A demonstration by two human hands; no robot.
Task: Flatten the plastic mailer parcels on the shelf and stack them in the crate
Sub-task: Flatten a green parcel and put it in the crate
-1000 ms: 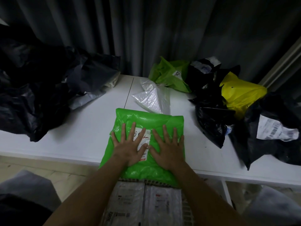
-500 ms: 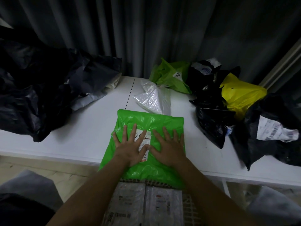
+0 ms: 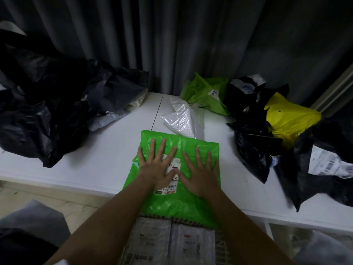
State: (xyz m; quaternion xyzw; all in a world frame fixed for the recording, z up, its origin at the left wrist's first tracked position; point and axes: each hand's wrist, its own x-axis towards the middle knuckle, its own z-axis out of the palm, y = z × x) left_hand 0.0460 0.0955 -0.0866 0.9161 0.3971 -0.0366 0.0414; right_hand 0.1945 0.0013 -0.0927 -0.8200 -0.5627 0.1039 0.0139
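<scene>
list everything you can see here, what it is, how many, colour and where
green mailer: 1, bright green with a white label, front middle of the shelf, overhanging its edge
shelf: 1, white, across the middle
lime mailer: 1, lime green, back of shelf
clear bag: 1, translucent white, behind the green mailer
yellow mailer: 1, yellow, right pile
black mailers: several, black, right pile
dark bags: a heap, black and grey, left
crate: 1, below the shelf edge, holding pale labelled parcels
curtain: grey, behind
left hand: flat on the green mailer
right hand: flat on the green mailer
</scene>
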